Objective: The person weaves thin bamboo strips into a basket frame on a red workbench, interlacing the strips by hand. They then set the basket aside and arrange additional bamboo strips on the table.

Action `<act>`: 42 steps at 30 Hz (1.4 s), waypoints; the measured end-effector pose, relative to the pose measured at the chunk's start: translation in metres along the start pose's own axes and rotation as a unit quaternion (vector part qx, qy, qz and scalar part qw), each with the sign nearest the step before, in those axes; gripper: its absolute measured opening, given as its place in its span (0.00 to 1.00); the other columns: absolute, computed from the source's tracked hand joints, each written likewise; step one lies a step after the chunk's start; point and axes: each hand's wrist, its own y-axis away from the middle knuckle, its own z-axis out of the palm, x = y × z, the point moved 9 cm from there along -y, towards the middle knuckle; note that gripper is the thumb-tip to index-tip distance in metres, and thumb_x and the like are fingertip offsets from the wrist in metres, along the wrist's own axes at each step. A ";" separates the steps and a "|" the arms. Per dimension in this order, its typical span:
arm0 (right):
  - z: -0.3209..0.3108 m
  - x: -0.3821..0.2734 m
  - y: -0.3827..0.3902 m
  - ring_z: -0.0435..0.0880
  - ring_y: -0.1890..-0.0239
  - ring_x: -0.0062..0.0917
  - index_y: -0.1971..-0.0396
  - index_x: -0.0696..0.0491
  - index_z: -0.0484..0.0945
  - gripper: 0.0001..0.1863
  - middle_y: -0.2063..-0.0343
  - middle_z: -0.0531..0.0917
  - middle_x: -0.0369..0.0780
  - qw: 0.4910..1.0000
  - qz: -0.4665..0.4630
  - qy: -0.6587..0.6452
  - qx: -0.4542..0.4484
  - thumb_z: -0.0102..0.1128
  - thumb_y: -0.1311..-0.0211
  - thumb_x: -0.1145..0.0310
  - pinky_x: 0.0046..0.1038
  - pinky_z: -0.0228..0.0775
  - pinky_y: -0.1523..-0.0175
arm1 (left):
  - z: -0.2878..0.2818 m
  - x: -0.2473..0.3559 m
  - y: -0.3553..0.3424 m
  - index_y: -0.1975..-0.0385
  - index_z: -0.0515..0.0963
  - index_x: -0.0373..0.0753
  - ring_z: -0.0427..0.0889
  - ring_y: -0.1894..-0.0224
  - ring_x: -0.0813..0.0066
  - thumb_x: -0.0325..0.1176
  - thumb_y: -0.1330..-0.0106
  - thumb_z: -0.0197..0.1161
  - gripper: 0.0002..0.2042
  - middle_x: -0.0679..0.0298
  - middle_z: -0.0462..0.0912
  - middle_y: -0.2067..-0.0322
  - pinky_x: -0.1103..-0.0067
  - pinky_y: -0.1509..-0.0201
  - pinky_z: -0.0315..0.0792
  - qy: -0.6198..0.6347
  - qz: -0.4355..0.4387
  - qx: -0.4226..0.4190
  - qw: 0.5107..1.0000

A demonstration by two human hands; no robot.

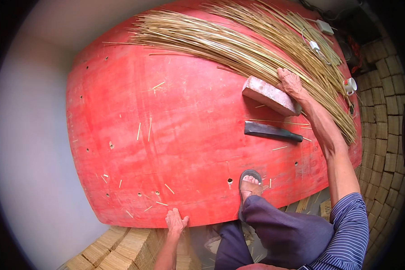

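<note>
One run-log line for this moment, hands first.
left hand: on red board, near edge | right hand: at thin strips, beside pinkish block | bladed tool: lying on board

Workshop | thin sticks (pixel 202 38) | heavy knife (pixel 272 131) | stacked tan bundles (pixel 382 130)

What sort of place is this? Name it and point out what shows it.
Probably a small workshop for bamboo-like material: long thin strips on a red board, a dark-handled blade, and stacked straw-coloured bundles.
</note>
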 end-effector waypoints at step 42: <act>0.001 -0.029 -0.041 0.80 0.61 0.51 0.77 0.63 0.75 0.13 0.65 0.80 0.57 0.983 0.069 -0.158 -0.068 0.56 0.57 0.66 0.47 0.71 0.57 | 0.005 0.000 0.000 0.53 0.71 0.35 0.78 0.53 0.49 0.53 0.51 0.72 0.33 0.46 0.76 0.56 0.60 0.50 0.73 -0.036 -0.012 0.018 0.999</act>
